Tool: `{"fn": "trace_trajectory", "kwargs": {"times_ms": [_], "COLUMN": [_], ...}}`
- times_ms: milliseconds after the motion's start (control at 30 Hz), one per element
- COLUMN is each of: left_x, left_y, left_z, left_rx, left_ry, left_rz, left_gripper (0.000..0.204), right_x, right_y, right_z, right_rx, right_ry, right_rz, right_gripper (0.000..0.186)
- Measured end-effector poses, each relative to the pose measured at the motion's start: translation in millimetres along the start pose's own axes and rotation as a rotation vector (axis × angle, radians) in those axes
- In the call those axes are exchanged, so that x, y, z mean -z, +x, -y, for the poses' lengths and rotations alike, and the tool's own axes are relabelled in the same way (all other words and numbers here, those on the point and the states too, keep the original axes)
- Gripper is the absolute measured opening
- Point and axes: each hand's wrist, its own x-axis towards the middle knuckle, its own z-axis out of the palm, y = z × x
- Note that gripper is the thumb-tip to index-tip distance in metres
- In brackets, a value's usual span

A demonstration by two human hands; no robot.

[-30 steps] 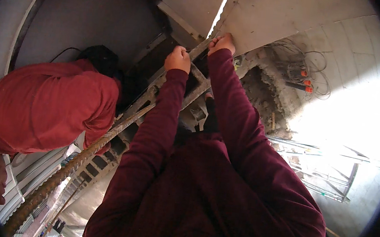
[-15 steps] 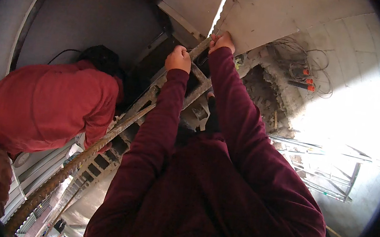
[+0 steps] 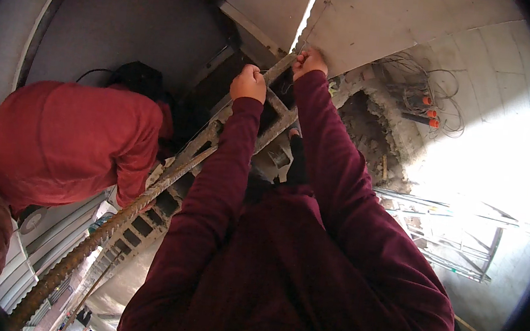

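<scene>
Both my arms, in maroon sleeves, stretch forward over a rough concrete frame with square openings. My left hand is closed in a fist beside the frame's far bar, and a thin wire shows at its fingertips. Across that bar, to the right, my right hand is pinched shut; fine wire shows around its fingers, though its full run cannot be made out. A rusty ribbed steel bar runs diagonally from lower left up to the frame, passing behind my left forearm.
At the left, a co-worker in a red top bends close by. Large pale panels stand ahead. To the right are a broken hole in the concrete, orange-ended conduits with loose cables, and a metal lattice.
My right hand has lowered slightly and turned its fingers inward. My left hand stays nearly in place. The co-worker has shifted a little to the left.
</scene>
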Motion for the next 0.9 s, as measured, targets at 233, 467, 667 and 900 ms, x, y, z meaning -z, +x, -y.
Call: {"fn": "trace_trajectory", "kwargs": {"times_ms": [233,467,667,900], "left_x": [-1,0,0,1], "left_y": [-1,-1,-1,-1], "left_z": [1,0,-1,-1], "left_rx": [-0.014,-0.018,-0.012,0.035], "left_ry": [-0.015,-0.025,-0.016,-0.021], "left_rz": [-0.007,-0.015,-0.01,0.02], "left_gripper": [0.015,0.014,0.015,0.016], "right_x": [-7,-12,-16,-16], "right_y": [-13,-14,-4,-31], "right_z": [4,0,-1,3], "right_rx": [0.057,0.152,0.124,0.142], "right_ry": [0.034,-0.131,-0.15,-0.121], "right_rz": [-0.008,0.028,0.033,0.005], "right_gripper": [0.009,0.011,0.012,0.012]}}
